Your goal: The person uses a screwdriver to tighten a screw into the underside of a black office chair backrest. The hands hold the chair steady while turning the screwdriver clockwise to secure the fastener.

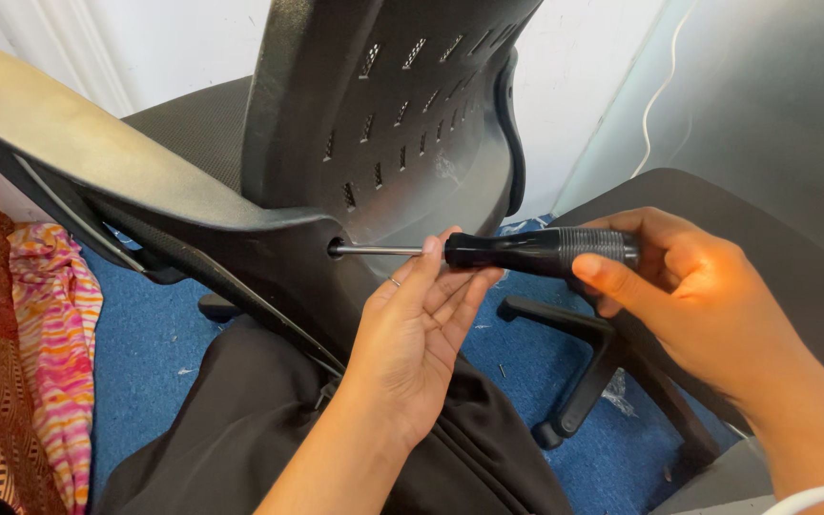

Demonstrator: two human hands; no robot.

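My right hand [689, 286] wraps the screwdriver [526, 251] by its ribbed, non-slip black handle, my left hand's [422, 324] open fingers steadying the stiff steel shaft ahead, tip sunk in the chair-back [383, 124] hole

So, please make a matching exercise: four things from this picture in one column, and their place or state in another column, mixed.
1. screwdriver
2. left hand
3. right hand
4. carpet

a. blue, underneath
b. grips the ribbed handle
c. shaft goes into a hole in the chair
d. fingers steady the shaft

Pairs: 1-c, 2-d, 3-b, 4-a
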